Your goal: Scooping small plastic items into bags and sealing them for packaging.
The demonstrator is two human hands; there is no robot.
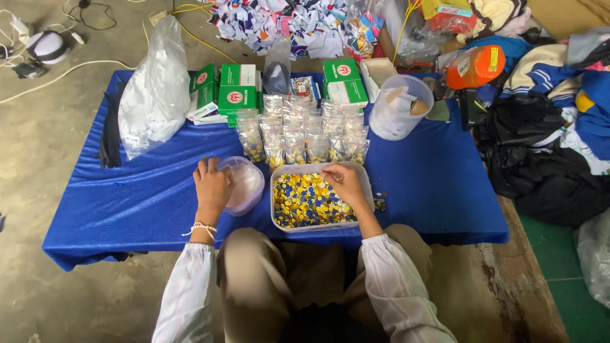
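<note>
Left hand point(211, 184) rests with fingers spread on the rim of the small round bowl point(243, 185); best kept pressed there so the bowl stays put. At its 3 o'clock, the right hand point(345, 181) dips into the tub of buttons point(305, 202), fingertips pinched together, on what I cannot tell; small pinches should spill less. Filled bags point(305, 136) crowd 12 o'clock, bare blue mat point(146, 190) lies open at 9 o'clock, near edge close.

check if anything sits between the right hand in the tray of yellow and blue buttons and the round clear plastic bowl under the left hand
Nothing visible does. The right hand rests inside the rectangular clear tray of yellow and blue buttons; the round clear plastic bowl sits right beside its left wall, under the left hand. Only the tray's low wall separates them.
</note>
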